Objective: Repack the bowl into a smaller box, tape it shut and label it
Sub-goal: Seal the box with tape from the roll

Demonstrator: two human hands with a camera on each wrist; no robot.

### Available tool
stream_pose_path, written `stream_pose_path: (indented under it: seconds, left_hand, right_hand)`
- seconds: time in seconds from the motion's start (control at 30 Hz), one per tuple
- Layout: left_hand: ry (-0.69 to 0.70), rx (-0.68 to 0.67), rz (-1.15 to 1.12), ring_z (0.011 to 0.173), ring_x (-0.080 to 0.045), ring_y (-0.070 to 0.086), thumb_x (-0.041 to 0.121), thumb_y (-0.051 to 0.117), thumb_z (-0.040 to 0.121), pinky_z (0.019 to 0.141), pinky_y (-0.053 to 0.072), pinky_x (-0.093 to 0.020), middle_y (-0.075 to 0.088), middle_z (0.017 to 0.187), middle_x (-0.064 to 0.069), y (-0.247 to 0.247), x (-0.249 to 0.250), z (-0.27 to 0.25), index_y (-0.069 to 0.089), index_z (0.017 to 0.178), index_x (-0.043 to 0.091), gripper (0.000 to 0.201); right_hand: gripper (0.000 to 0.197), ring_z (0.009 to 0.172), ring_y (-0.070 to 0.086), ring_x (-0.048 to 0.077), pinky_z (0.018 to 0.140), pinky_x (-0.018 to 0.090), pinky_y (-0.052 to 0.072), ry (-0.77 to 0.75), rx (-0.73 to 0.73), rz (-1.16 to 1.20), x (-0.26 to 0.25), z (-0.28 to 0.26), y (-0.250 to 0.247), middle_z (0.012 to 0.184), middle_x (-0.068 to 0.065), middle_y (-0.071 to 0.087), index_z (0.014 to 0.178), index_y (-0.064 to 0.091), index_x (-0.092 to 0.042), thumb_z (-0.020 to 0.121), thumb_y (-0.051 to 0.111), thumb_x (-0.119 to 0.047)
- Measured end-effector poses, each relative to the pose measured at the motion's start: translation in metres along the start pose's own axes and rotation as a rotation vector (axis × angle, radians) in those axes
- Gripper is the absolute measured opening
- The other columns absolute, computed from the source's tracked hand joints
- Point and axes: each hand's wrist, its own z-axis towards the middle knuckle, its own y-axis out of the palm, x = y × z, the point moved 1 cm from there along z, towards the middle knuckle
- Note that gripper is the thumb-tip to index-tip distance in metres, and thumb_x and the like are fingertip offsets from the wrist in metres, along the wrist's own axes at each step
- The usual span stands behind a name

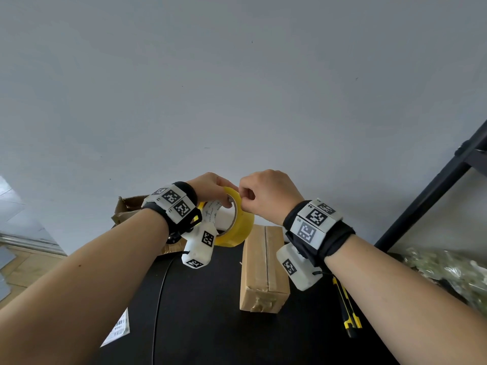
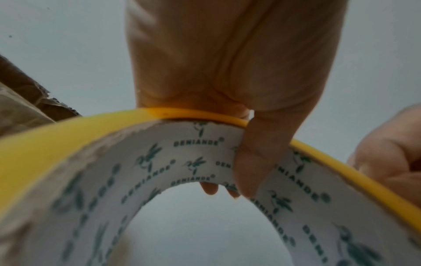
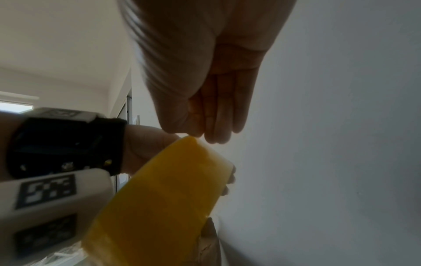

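Head view: your small cardboard box lies below your hands, long axis running away from you. Above its far end, your left hand grips the yellow tape roll; your right hand pinches at its rim.

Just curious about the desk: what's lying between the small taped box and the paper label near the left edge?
In the head view, only a thin black cable crosses the dark tabletop between the small taped box and the paper label.

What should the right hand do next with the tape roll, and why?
Probably peel the free end loose. The left hand grips the yellow tape roll through its core, and the right hand pinches at its top edge, with no strip drawn out yet.
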Motion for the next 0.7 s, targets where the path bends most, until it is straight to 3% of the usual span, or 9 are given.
stream_pose_path:
  seconds: [0.27,0.4,0.47,0.57,0.7]
  left_hand:
    - [-0.001,0.000,-0.058,0.094,-0.027,0.062,-0.008,0.061,0.078,0.093,0.051,-0.043,0.068,0.091,-0.007,0.000,-0.003,0.003,0.070,0.098,0.023,0.038]
    - [-0.010,-0.017,-0.051,0.100,-0.029,0.062,-0.008,0.061,0.079,0.095,0.050,-0.043,0.068,0.092,-0.008,0.000,-0.006,0.005,0.070,0.098,0.021,0.035]
    - [-0.011,-0.014,-0.044,0.102,-0.033,0.063,-0.007,0.063,0.078,0.095,0.050,-0.047,0.069,0.094,-0.011,0.001,-0.005,0.007,0.071,0.091,0.021,0.032]
    - [-0.016,0.004,-0.044,0.099,-0.034,0.063,-0.005,0.064,0.077,0.094,0.050,-0.048,0.069,0.095,-0.013,0.004,-0.004,0.009,0.072,0.087,0.021,0.029]
    - [-0.005,0.016,-0.039,0.091,-0.024,0.060,-0.008,0.062,0.077,0.096,0.050,-0.043,0.066,0.090,-0.009,0.004,-0.005,0.010,0.072,0.100,0.012,0.032]
  right_hand:
    - [0.006,0.072,0.059,0.014,0.069,0.026,0.049,0.052,0.070,0.114,0.012,-0.007,0.000,0.075,-0.007,0.065,0.076,0.066,-0.020,0.079,0.060,-0.020]
    - [0.023,0.087,0.062,0.012,0.080,0.026,0.049,0.030,0.067,0.100,0.016,-0.009,0.000,0.101,-0.009,0.069,0.107,0.070,-0.026,0.086,0.061,-0.025]
    - [0.027,0.095,0.063,0.013,0.081,0.025,0.048,0.004,0.040,0.045,0.013,-0.007,0.002,0.110,-0.010,0.068,0.113,0.069,-0.028,0.088,0.059,-0.028]
    - [0.025,0.092,0.063,0.017,0.081,0.030,0.051,-0.011,0.046,-0.041,0.009,-0.004,0.005,0.105,-0.006,0.070,0.108,0.071,-0.028,0.090,0.053,-0.027]
    - [0.023,0.084,0.061,0.019,0.075,0.031,0.051,-0.033,0.054,-0.105,0.008,-0.003,0.006,0.093,-0.003,0.070,0.096,0.072,-0.024,0.091,0.049,-0.024]
